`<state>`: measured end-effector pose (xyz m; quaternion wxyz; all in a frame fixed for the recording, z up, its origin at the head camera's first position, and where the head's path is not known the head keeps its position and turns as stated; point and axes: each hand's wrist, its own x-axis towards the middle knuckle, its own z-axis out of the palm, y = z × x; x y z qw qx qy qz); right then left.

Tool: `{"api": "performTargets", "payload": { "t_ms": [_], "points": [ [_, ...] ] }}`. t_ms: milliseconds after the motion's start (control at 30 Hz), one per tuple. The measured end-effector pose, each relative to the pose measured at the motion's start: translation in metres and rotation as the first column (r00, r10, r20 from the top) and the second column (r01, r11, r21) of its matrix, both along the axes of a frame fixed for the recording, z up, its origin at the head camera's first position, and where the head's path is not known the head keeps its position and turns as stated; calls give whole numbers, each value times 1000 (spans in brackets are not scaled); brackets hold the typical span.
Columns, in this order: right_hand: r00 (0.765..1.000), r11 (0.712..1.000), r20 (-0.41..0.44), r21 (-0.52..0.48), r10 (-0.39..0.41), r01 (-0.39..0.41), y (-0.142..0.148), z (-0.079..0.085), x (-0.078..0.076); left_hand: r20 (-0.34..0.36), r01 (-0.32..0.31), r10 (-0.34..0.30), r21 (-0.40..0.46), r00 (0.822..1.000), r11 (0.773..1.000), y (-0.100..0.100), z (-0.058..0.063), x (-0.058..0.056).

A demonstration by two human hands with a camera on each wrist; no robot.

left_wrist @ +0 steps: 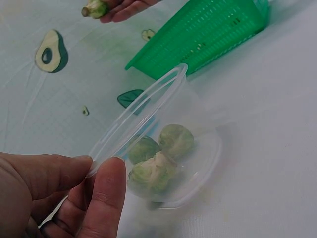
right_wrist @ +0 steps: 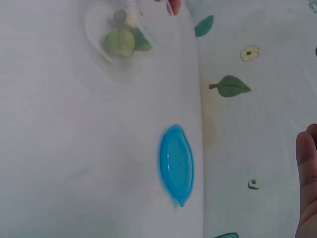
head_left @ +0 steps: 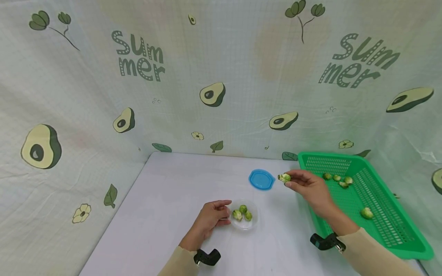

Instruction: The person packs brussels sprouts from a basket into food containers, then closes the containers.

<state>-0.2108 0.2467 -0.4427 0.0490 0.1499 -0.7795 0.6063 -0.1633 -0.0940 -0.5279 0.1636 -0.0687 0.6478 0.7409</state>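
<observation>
A clear plastic tub (left_wrist: 200,116) stands on the white table with three Brussels sprouts (left_wrist: 153,173) inside. My left hand (head_left: 211,217) pinches the tub's rim between thumb and finger, on its left side. My right hand (head_left: 310,188) holds another Brussels sprout (head_left: 284,178) by the fingertips, raised between the tub and the green basket. In the right wrist view only part of the right hand (right_wrist: 308,183) shows at the edge, and its sprout is out of sight. A blue lid (head_left: 261,179) lies flat behind the tub.
On the right stands a green slotted basket (head_left: 397,214). Several sprouts (head_left: 336,178) lie near its back, and a single sprout (head_left: 366,213) sits nearer its right side. A printed avocado-pattern sheet (head_left: 241,69) rises behind the table (head_left: 165,214).
</observation>
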Motion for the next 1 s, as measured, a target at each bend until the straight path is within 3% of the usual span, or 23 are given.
{"api": "performTargets", "payload": {
  "t_ms": [467, 700, 1000],
  "points": [
    [997, 992, -20, -95, 77, -79, -37, -20, 17, 3, 0, 0, -6, 1000, 1000, 2, 0, 0],
    [994, 986, 42, -135, 103, -96, -56, -39, 26, 4, -2, 2, -1, 1000, 1000, 1, 1, 0],
    [986, 992, 131, -83, 105, -94, -83, -60, 39, 6, -1, 1, 2, 1000, 1000, 2, 1, 0]
  ]
}}
